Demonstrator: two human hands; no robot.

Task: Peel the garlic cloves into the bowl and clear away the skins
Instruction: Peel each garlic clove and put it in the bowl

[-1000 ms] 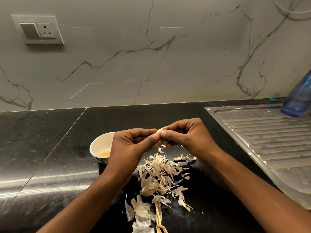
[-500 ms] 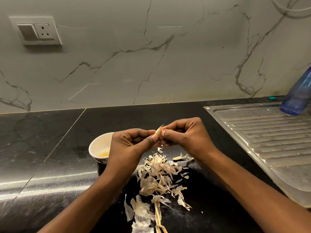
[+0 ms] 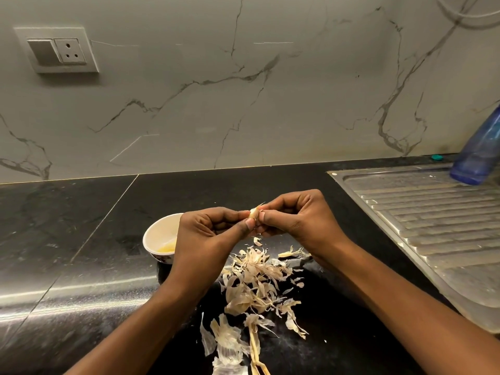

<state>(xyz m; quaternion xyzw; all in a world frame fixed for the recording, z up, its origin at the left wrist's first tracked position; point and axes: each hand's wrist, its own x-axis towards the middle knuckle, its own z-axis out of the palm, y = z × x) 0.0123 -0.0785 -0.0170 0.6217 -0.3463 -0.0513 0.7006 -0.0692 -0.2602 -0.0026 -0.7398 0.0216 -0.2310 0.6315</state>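
Left hand [image 3: 205, 239] and right hand [image 3: 300, 226] are both pinching the same small pale garlic clove [image 3: 253, 213] between thumbs and fingertips, held up in the air above the black polished stone tabletop [image 3: 81, 239], with a wisp of skin sticking out the top. So the clove is in the fingers, not in the small white ceramic bowl [image 3: 151, 234]. That sits just left of the left hand and partly behind it, with something yellowish at the bottom (peeled cloves I'd guess, can't really tell). Biggest risk imo: the clove is tiny and probably slick once bare, so a hard squeeze could shoot it out of the pinch. It's over the heap of dry papery beige skins [image 3: 254, 280] rather than the bowl, so it'd land in the mess and maybe get tossed with the trash. Also the left hand looks close to the bowl rim, so a careless swing over to drop the clove could knock it. And those skins look featherlight, so a quick arm move could scatter them toward the ribbed steel sink drainboard [image 3: 433, 226] on the right.
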